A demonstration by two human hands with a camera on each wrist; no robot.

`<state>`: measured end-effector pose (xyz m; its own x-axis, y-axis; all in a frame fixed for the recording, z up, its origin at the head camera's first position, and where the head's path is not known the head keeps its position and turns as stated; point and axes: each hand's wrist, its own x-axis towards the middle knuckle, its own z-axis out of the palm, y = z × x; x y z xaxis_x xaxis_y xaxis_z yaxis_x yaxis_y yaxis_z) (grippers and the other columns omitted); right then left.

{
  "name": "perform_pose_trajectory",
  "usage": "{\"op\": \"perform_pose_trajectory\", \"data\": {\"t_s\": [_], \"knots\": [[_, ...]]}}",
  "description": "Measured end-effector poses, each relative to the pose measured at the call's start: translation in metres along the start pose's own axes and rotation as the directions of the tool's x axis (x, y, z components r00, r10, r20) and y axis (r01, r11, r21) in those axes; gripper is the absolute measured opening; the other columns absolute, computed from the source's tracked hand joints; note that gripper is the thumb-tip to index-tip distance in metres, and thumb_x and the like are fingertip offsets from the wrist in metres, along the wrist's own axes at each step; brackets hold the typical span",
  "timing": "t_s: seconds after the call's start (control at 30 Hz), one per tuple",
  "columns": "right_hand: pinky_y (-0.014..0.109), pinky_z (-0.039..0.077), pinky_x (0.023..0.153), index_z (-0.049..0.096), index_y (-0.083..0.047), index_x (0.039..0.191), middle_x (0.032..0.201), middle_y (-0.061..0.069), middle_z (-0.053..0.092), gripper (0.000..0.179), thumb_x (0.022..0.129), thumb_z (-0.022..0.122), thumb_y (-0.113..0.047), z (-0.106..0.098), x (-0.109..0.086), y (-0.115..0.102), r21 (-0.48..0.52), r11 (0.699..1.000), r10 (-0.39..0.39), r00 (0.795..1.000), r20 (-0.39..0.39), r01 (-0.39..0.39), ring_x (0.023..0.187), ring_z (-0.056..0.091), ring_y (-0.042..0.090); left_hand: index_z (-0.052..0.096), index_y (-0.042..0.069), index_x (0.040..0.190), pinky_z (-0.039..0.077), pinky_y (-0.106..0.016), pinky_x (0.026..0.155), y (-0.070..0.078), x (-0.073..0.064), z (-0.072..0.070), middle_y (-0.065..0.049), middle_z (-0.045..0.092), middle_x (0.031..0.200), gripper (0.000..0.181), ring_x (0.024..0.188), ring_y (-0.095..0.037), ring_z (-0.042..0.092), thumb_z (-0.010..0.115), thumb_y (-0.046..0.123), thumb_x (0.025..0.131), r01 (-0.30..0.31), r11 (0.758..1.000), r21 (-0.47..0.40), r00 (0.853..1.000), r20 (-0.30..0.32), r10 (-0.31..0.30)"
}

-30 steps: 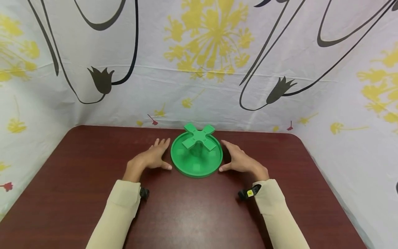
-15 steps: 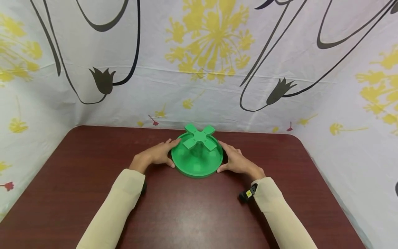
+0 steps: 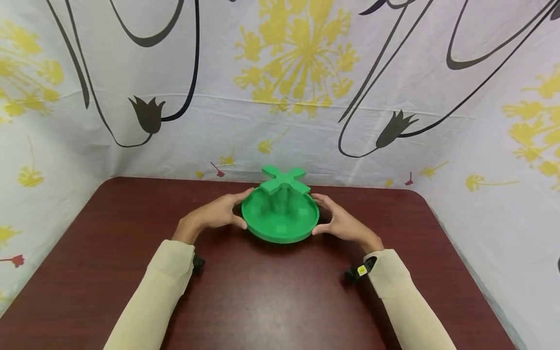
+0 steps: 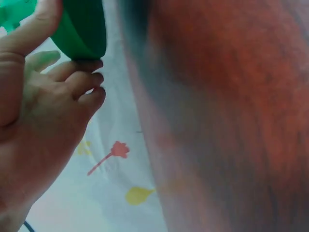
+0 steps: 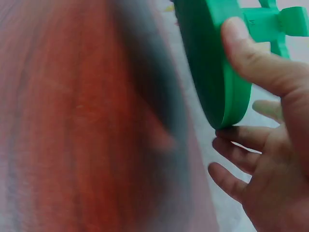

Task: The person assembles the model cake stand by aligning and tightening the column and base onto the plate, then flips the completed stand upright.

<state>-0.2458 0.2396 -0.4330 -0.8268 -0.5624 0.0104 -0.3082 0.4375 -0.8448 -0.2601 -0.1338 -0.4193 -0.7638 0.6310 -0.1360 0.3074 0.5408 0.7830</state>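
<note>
A green round tray [image 3: 280, 231] with a raised rim carries a central post topped by a cross-shaped piece [image 3: 285, 180]. Both hands hold it up off the table, tilted slightly. My left hand [image 3: 218, 212] grips its left rim; in the left wrist view the thumb lies on one side of the tray [image 4: 79, 29] and fingertips press under its edge. On the opposite rim my right hand [image 3: 343, 222] grips likewise, its thumb [image 5: 236, 36] against the side wall and fingers beneath, as the right wrist view shows.
The dark red-brown wooden table [image 3: 271, 301] lies below. A white cloth [image 3: 218, 136] printed with flowers hangs right behind its far edge and along the sides. Each wrist wears a small black camera, such as the right camera [image 3: 352, 273].
The left hand moved in to the rim, then both hands took hold of the tray. It rose off the table and tipped, its cross top shifting slightly up and right.
</note>
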Motion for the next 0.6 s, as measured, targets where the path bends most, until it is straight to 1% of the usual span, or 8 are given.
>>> {"op": "perform_pose_trajectory", "data": {"t_s": [0.07,0.17,0.27,0.3,0.33,0.43,0.53,0.6], "knots": [[0.059,0.041,0.105,0.024,-0.010,0.157,0.162,0.015,0.025,0.091,0.085,0.079,-0.018,-0.004,-0.003,-0.006,0.040,0.999,0.005,1.000,0.001,-0.005,0.148,0.027,0.036,0.011,0.016,0.161,0.044,-0.047,0.107,0.005,-0.004,-0.004,-0.009,0.026,0.163,0.101,0.147,-0.029,0.031,0.079,0.022,0.086,-0.014,0.999,-0.053,1.000,0.014,0.014],[0.059,0.044,0.102,0.028,-0.011,0.155,0.160,0.017,0.028,0.079,0.091,0.073,-0.019,-0.010,-0.007,-0.013,0.074,0.997,0.015,1.000,-0.008,-0.014,0.147,0.029,0.036,0.013,0.011,0.160,0.042,-0.049,0.110,0.009,-0.009,-0.007,-0.012,0.024,0.163,0.092,0.147,-0.032,0.031,0.073,0.024,0.092,-0.043,0.993,-0.110,0.999,0.017,0.045],[0.049,0.048,0.101,0.032,-0.007,0.153,0.156,0.019,0.036,0.066,0.097,0.066,-0.017,-0.014,-0.008,-0.018,0.085,0.996,-0.003,1.000,-0.016,0.005,0.141,0.039,0.037,0.018,0.008,0.159,0.042,-0.050,0.109,0.012,-0.013,-0.009,-0.013,0.024,0.163,0.082,0.145,-0.033,0.035,0.067,0.027,0.096,-0.072,0.990,-0.124,0.997,-0.009,0.072],[0.045,0.049,0.100,0.034,-0.005,0.151,0.152,0.020,0.040,0.061,0.099,0.063,-0.017,-0.015,-0.008,-0.019,0.077,0.997,-0.010,1.000,-0.024,0.012,0.137,0.044,0.037,0.019,0.007,0.158,0.041,-0.050,0.109,0.012,-0.013,-0.010,-0.013,0.021,0.164,0.079,0.145,-0.034,0.035,0.065,0.028,0.097,-0.081,0.989,-0.126,0.997,-0.017,0.079],[0.042,0.050,0.099,0.037,-0.005,0.150,0.148,0.020,0.045,0.057,0.100,0.061,-0.017,-0.015,-0.009,-0.021,0.070,0.997,-0.009,0.999,-0.034,0.012,0.132,0.048,0.035,0.021,0.006,0.158,0.043,-0.048,0.108,0.013,-0.014,-0.011,-0.012,0.024,0.163,0.076,0.143,-0.033,0.038,0.064,0.030,0.098,-0.083,0.989,-0.122,0.996,-0.028,0.080],[0.033,0.050,0.092,0.045,-0.005,0.143,0.130,0.016,0.058,0.044,0.103,0.054,-0.022,-0.017,-0.010,-0.027,0.026,1.000,0.001,0.997,-0.072,0.001,0.116,0.056,0.033,0.029,0.007,0.156,0.049,-0.042,0.094,0.018,-0.016,-0.013,-0.016,0.046,0.151,0.069,0.128,-0.032,0.055,0.058,0.035,0.101,-0.072,0.991,-0.109,0.996,-0.061,0.066],[0.039,0.047,0.093,0.052,-0.009,0.136,0.118,0.011,0.060,0.037,0.107,0.046,-0.031,-0.017,-0.010,-0.034,-0.022,0.999,0.030,0.992,-0.126,-0.033,0.110,0.055,0.032,0.036,0.006,0.153,0.048,-0.041,0.092,0.025,-0.017,-0.015,-0.016,0.055,0.142,0.063,0.122,-0.030,0.059,0.052,0.041,0.103,-0.049,0.993,-0.103,0.994,-0.099,0.039],[0.045,0.047,0.094,0.056,-0.009,0.130,0.116,0.011,0.060,0.039,0.108,0.040,-0.037,-0.017,-0.009,-0.039,-0.049,0.997,0.045,0.986,-0.163,-0.054,0.110,0.055,0.032,0.038,0.004,0.152,0.047,-0.045,0.099,0.029,-0.016,-0.016,-0.017,0.054,0.144,0.063,0.125,-0.031,0.057,0.049,0.044,0.104,-0.034,0.993,-0.111,0.992,-0.121,0.021]]}}
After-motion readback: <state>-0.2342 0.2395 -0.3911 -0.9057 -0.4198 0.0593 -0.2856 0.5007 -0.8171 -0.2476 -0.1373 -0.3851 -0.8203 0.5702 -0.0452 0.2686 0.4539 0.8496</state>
